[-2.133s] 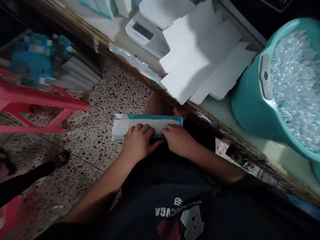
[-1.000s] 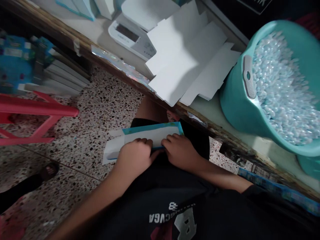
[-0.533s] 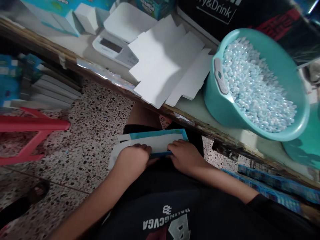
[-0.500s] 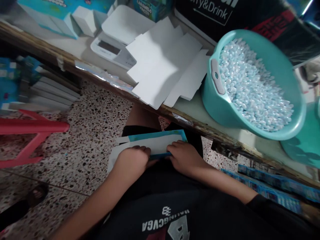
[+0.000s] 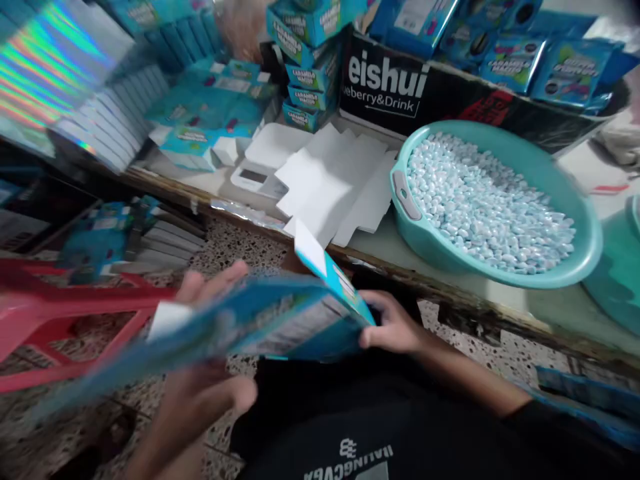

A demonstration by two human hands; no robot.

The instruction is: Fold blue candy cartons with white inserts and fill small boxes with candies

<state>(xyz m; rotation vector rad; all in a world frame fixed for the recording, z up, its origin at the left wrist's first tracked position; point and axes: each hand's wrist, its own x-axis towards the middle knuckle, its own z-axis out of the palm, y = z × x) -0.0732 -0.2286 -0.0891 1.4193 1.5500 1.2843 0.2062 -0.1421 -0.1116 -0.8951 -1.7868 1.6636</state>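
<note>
A partly unfolded blue cardboard box (image 5: 300, 320) is held in front of my body, printed side up, with a white flap standing up at its right part. My right hand (image 5: 395, 327) pinches its right end, thumb on the near side. My left hand (image 5: 200, 393) is behind and below the box's left part, fingers spread above its edge and thumb apart below it. The box hides that palm, and I cannot tell whether it touches the cardboard. Motion blurs the box's left end.
Flat white cardboard blanks (image 5: 335, 180) lie on the bench beside a white scale (image 5: 260, 167). A turquoise tub (image 5: 425, 247) of pale blue sweets stands to the right. Behind are stacked blue boxes (image 5: 307, 80) and a black carton (image 5: 380, 87). A red plastic stool (image 5: 100, 300) is at left.
The box has been lifted and turned from white side to blue printed side, its left part swinging out. My left hand has moved left and its fingers have spread. The view has tilted up.
</note>
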